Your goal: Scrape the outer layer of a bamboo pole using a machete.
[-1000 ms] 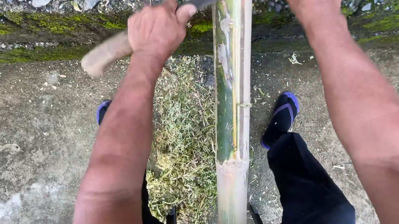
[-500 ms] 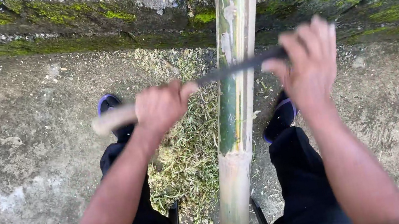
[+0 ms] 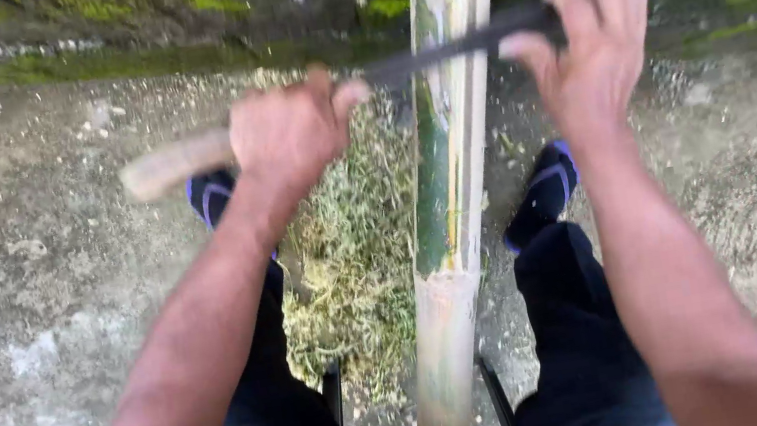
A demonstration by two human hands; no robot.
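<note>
A long bamboo pole point(image 3: 446, 223) runs away from me between my legs, partly stripped pale with green skin left on its left side. A dark knife blade point(image 3: 444, 49) lies crosswise on the pole. My left hand point(image 3: 290, 136) grips the pale wooden handle point(image 3: 173, 164) left of the pole. My right hand point(image 3: 588, 33) holds the blade's far end to the right of the pole. Both hands are closed around the knife.
A heap of greenish bamboo shavings point(image 3: 350, 258) lies on the concrete ground point(image 3: 38, 297) between my dark shoes point(image 3: 543, 197). A mossy stone edge point(image 3: 165, 14) runs across the top. Dark chair legs show near the pole's lower end.
Both hands and the knife have slid down the pole toward me, from its far end at the mossy edge to about its middle.
</note>
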